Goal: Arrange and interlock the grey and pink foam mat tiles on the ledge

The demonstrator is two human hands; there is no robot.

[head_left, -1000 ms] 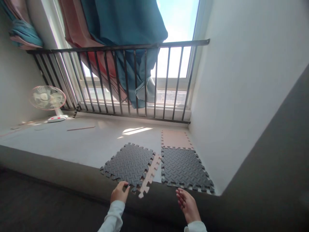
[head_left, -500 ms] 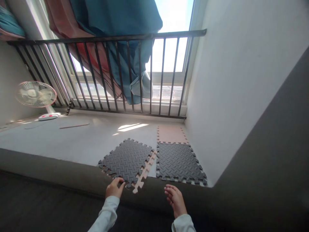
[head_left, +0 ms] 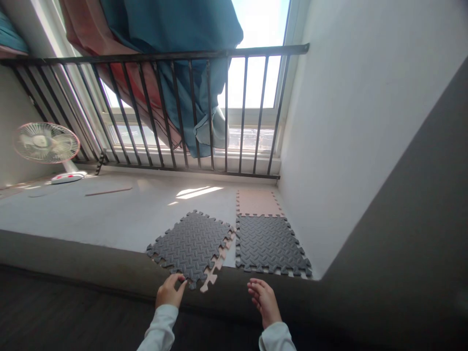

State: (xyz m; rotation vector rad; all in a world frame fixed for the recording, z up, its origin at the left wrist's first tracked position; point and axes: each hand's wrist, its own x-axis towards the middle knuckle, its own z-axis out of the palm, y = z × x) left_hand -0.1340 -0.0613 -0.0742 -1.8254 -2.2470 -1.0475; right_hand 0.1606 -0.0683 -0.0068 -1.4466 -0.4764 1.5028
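Observation:
My left hand [head_left: 170, 291] pinches the near edge of a loose black foam mat tile [head_left: 193, 243], which has puzzle-cut edges and a raised tread pattern. Under it lies a pink foam tile [head_left: 210, 279], mostly covered, its toothed edge showing along the right side. Both overhang the ledge. My right hand [head_left: 263, 300] hovers with fingers apart and holds nothing, just below a second black tile [head_left: 270, 246]. That one lies flat against the right wall and joins a pink tile [head_left: 258, 204] behind it.
The raised pale ledge [head_left: 109, 219] drops off at its front edge. A black metal railing [head_left: 153, 57] runs before the window, with a blue and pink curtain [head_left: 171, 24] behind it. A white fan [head_left: 47, 144] stands at left, near a thin stick [head_left: 108, 191].
The loose black tile has shifted slightly left and toward me with my left hand, covering more of the pink tile's edge. My right hand has hardly moved. The view has turned a little.

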